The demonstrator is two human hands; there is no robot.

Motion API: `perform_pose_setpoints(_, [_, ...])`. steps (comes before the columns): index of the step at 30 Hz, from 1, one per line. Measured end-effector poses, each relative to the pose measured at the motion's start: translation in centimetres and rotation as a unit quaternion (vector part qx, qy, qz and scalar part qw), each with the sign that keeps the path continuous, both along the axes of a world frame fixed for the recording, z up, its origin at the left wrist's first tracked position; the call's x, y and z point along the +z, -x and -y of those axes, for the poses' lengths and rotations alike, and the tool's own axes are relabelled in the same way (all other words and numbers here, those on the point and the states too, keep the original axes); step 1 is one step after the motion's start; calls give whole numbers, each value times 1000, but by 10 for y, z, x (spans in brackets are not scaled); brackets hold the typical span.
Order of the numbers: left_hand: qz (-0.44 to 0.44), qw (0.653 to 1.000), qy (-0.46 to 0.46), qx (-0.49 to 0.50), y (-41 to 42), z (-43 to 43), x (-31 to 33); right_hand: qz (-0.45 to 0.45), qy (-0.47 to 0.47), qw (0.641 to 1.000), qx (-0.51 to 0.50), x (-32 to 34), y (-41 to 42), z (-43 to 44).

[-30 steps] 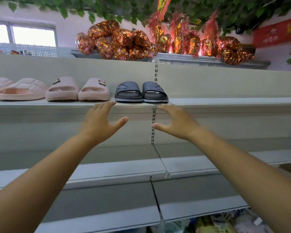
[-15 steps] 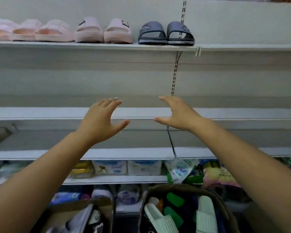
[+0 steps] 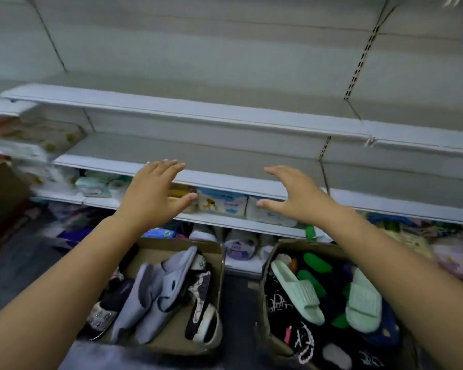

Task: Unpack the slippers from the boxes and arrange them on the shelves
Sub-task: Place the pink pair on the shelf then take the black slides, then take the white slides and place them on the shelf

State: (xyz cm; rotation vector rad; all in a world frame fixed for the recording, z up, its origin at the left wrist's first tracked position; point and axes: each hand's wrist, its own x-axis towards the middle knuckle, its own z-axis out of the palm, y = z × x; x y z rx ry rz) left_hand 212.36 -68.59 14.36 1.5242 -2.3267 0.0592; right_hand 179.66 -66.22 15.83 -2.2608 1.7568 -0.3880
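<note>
**Both hands empty above the slipper boxes**

My left hand (image 3: 153,193) hangs in the air above the far rim of the left box (image 3: 182,243), palm down. Its fingers (image 3: 169,166) are straight and spread, the thumb is out to the right, and it holds nothing. My right hand (image 3: 297,196) is at the same height, further right of that box. It is open the same way, with the thumb pointing back at the left hand, and it grips nothing either.

Inside the left box lies a pair of grey slippers (image 3: 155,295). They lean side by side, with their long axes running from the near left corner up toward the far right corner. Beside them, against the right wall of the box, a black patterned slipper (image 3: 201,297) stands on its edge, lengthwise from near to far.

Just right of the left box stands the right box (image 3: 318,248). It holds two mint green slippers among dark ones. One mint slipper (image 3: 297,289) lies on a slant, with its heel toward the shelves and its strap end toward me and to the right. The other mint slipper (image 3: 362,303) lies further right and points almost straight at me.

Beyond the left box and above it runs a grey shelf (image 3: 225,180), which both hands overlap in my view. Under that shelf sit pale packets (image 3: 222,202).
</note>
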Motion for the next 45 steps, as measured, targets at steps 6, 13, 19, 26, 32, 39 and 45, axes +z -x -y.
perform_pose_setpoints(6, [-15,997,-69,24,-89,-20,-57,8,-65,998,-9,-68,-83,-8])
perform_pose_setpoints(13, [-8,984,-170,46,-181,-32,-130,33,-150,987,-48,-146,-170,-16])
perform_pose_setpoints(19, [6,963,-266,45,-210,-47,-189,92,-261,953,-120,-214,-199,-50])
perform_pose_setpoints(26, [29,942,-333,4,-211,-59,-239,137,-381,860,-311,-298,-194,-95])
perform_pose_setpoints(32, [9,932,-362,7,-189,-75,-259,126,-396,814,-405,-348,-199,-97])
perform_pose_setpoints(39, [-123,856,-496,84,-147,-85,-271,298,-323,739,-511,-351,-207,-101])
perform_pose_setpoints(45, [-278,760,-575,123,-106,-68,-248,399,-213,760,-467,-272,-213,-96])
